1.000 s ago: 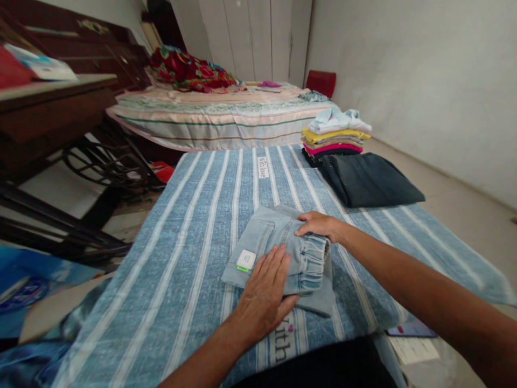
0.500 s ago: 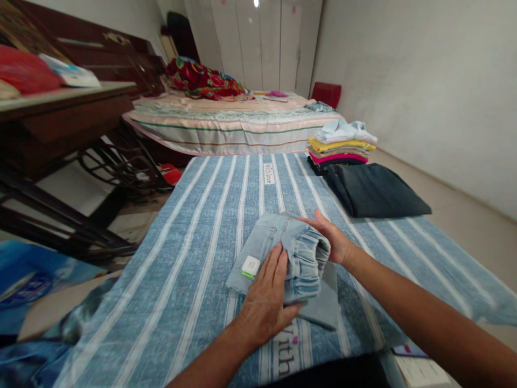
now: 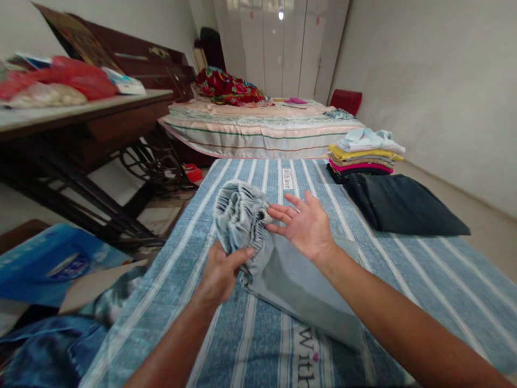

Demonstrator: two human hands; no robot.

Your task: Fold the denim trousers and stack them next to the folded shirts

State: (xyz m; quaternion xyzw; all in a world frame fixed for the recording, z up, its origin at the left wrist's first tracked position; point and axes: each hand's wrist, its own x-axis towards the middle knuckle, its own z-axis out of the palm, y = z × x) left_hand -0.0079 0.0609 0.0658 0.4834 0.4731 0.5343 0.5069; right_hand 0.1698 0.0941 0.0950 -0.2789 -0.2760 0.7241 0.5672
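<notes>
Evidently, the pale jeans (image 3: pixel 299 285) are only part-way folded. They lie across the near part of the striped cloth (image 3: pixel 173 302), in front of the person, with a broad flat section on the right and the elastic waistband (image 3: pixel 236 207) bunched and raised at the left end. The left hand (image 3: pixel 221 272) is closed on the near side of that waist end, thumb on top. The right hand (image 3: pixel 307 221) is open, palm turned up and fingers loosely spread, gripping nothing; its fingertips are at the edge of the waistband, though whether they touch it is hard to tell.

Farther right on the cloth, the dark trousers (image 3: pixel 407 205) lie flat and folded, just beside a neat pile of clothes (image 3: pixel 363 156), so those pieces look finished. Of the clothes on the cloth, only the jeans appear left to square up.
</notes>
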